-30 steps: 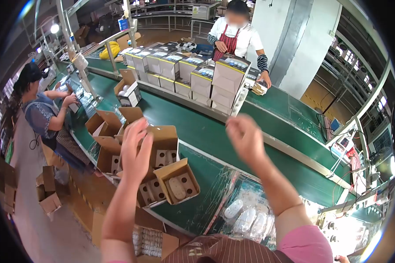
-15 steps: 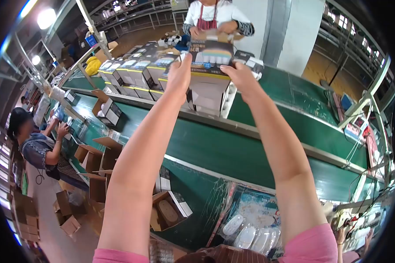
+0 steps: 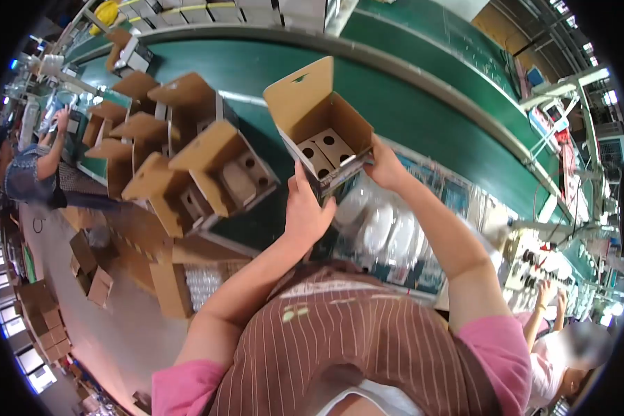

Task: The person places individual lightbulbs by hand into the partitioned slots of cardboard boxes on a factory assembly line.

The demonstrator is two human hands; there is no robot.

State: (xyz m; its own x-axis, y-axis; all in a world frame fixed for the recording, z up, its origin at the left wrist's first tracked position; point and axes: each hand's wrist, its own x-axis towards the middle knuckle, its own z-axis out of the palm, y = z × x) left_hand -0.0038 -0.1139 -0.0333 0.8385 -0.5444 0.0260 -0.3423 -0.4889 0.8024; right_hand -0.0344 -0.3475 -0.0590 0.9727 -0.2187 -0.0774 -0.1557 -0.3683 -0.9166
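Note:
Both hands hold an open cardboard box [image 3: 353, 125] with its flap raised, tilted so that its inside faces me. At the bottom of it lies a cardboard insert [image 3: 335, 145] with several round holes. My left hand [image 3: 308, 211] grips the near lower side, fingers against the wall. The right hand [image 3: 388, 166] clasps the right side near the corner. Just below the box are clear plastic blister shells [image 3: 388, 229] holding white pieces. To the left stands another open box [image 3: 232, 173], also with a holed insert.
Several more open boxes [image 3: 137, 132] crowd the left of the green conveyor belt [image 3: 256, 76]. Packed boxes line the far belt [image 3: 409, 41]. A co-worker [image 3: 31, 170] stands at the left, and another person [image 3: 558, 353] works at the lower right. Cartons [image 3: 90, 270] lie on the floor.
My hands have left the closed printed box on the far stack and come back toward my body. They now hold an open box. My view has tilted downward.

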